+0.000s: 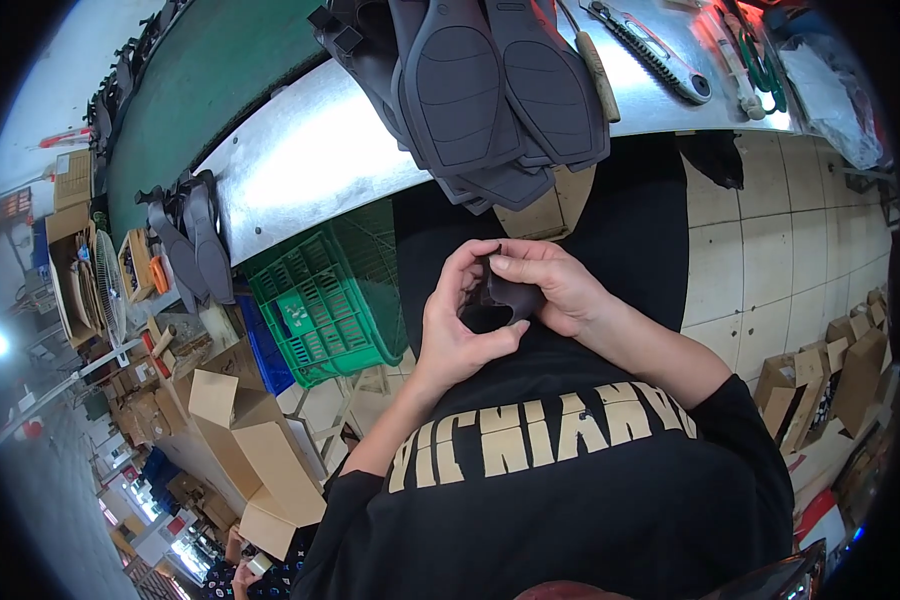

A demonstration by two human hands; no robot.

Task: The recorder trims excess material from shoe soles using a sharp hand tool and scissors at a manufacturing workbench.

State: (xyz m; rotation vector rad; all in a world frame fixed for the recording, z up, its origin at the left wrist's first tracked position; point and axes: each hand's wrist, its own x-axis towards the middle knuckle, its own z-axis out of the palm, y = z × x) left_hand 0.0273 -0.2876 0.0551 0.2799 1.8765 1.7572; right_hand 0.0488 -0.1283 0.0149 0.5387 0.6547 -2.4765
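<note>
Both my hands are over my lap, curled round a dark, curved, flexible piece (518, 297); its exact kind is hard to make out. My left hand (448, 325) cups its left side, with thumb and fingers bent about it. On the other side, my right hand (558, 283) pinches the piece's upper edge, thumb on top. The fingertips of both hands meet at the far side. Just beyond them, a stack of dark grey sole-shaped rubber pieces (457, 95) overhangs the bench edge. A black buckle (345, 38) shows at its left.
On the metal bench (300, 150) lie a utility knife (660, 55), a wooden-handled tool (595, 75) and green-handled scissors (760, 65). More dark pieces (195, 240) hang at the left. Below stands a green crate (315, 305), near an open cardboard box (255, 435). A person's hand (245, 575) shows lower left.
</note>
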